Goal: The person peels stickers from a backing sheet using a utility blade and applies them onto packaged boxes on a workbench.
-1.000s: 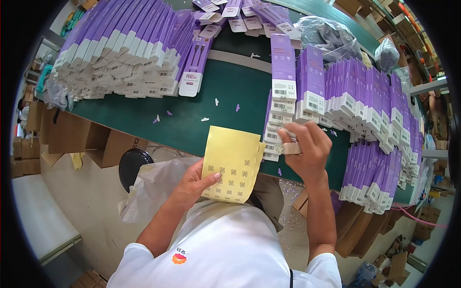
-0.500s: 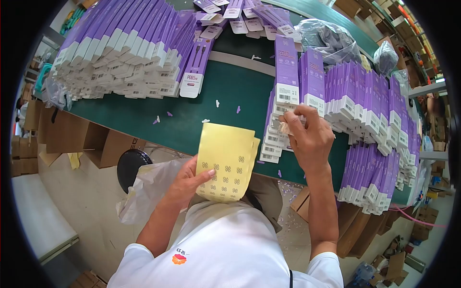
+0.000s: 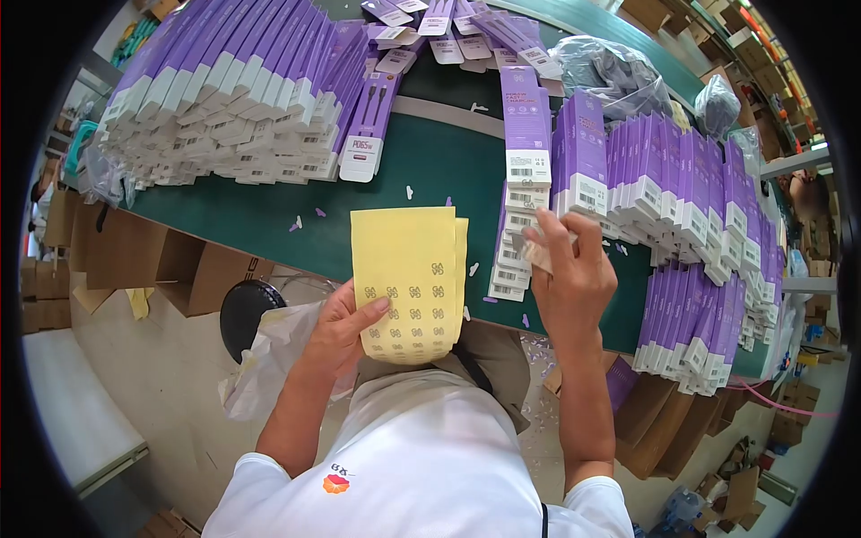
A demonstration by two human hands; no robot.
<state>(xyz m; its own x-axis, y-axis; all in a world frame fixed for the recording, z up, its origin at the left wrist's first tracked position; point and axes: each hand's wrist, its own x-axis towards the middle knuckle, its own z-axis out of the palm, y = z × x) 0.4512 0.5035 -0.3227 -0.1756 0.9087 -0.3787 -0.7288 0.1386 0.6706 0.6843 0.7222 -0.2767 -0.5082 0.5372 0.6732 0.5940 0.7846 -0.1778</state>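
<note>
A big green table (image 3: 439, 161) stands in a bright room. The floor (image 3: 170, 359) is pale and shiny, with little bits scattered near the table's front edge. A round black stool (image 3: 240, 318) stands by that edge, toward the left. Open brown boxes (image 3: 215, 278) sit below the front left corner. Past the right edge are full shelves (image 3: 776, 99) and a pink hose (image 3: 782, 404).
</note>
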